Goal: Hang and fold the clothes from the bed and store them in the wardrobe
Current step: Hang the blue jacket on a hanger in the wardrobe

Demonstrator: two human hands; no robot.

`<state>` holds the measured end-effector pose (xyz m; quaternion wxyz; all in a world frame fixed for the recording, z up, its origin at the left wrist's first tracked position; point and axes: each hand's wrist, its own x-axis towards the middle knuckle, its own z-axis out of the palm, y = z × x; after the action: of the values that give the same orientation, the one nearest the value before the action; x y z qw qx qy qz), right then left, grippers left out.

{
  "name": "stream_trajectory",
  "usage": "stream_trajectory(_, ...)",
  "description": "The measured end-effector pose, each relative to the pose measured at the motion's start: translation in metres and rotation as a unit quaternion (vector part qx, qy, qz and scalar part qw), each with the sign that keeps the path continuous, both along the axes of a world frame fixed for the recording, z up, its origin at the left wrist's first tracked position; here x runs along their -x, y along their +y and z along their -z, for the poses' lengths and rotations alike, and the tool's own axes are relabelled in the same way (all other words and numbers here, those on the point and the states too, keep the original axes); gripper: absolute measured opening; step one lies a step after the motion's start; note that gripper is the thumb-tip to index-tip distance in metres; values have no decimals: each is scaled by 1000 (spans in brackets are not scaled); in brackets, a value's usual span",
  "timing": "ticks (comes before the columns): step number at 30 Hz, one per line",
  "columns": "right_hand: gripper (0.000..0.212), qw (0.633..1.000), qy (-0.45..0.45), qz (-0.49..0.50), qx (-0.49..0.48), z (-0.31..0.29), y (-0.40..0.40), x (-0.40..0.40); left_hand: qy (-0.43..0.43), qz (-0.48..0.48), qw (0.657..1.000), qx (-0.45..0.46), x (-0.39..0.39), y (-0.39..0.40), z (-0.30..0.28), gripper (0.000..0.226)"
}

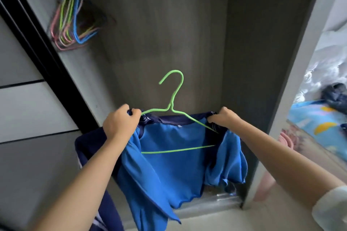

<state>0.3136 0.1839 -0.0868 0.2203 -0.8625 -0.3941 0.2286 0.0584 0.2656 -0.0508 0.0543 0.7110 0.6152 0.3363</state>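
A blue jacket with a navy outer side [169, 165] hangs open in front of me, its bright lining facing me. A green wire hanger [173, 103] sits inside its collar, hook pointing up. My left hand [120, 122] grips the jacket's left shoulder together with the hanger's left arm. My right hand [223, 118] pinches the jacket's right shoulder over the hanger's right end. Behind them stands the open wardrobe [159, 33], dark grey inside. The bed [319, 125] with a colourful sheet lies at the right, a dark garment [336, 95] on it.
A bunch of coloured wire hangers [73, 18] hangs at the wardrobe's upper left. A black-edged sliding door [28, 84] stands at the left. The wardrobe's side panel [293, 84] separates it from the bed. A pink thing [287, 139] lies by the bed's edge.
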Motion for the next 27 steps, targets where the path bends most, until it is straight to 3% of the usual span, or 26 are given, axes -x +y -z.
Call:
stream_trajectory(3, 34, 999, 38, -29, -20, -37, 8, 5, -5, 16, 999, -34, -14, -1, -8, 31)
stream_trajectory(6, 15, 995, 4, -10, -98, -65, 1, 26, -9, 22, 999, -27, -33, -3, -21, 31)
stream_trajectory(11, 22, 969, 6, -17, -246, -88, -11, 61, 1, 38, 999, -9, -59, 5, -51, 26)
stream_trajectory(13, 19, 961, -41, -30, -273, -89, -27, 55, 11, 33, 999, -16, -56, 9, -63, 32)
stream_trajectory(15, 26, 962, -107, -44, -246, -81, -43, 37, 2, 24, 999, -23, -49, 13, -72, 33)
stream_trajectory(17, 15, 976, -134, -54, -162, -68, -54, 17, -16, 15, 999, -28, -42, 16, -80, 31)
stream_trajectory(19, 20, 983, -144, -36, -108, -56, -58, 2, -30, 20, 999, -33, -42, 17, -86, 29)
stream_trajectory(21, 5, 979, -185, 1, -82, -48, -62, -7, -31, 26, 998, -38, -47, 11, -87, 29)
stream_trajectory(23, 20, 960, -271, 37, -53, -46, -65, -15, -30, 29, 998, -53, -53, 1, -82, 29)
stream_trajectory(25, 20, 948, -302, 73, -68, -49, -62, -20, -20, 48, 995, -89, -64, -10, -77, 27)
stream_trajectory(27, 13, 957, -256, 95, -97, -60, -56, -15, -4, 70, 989, -127, -75, -18, -69, 25)
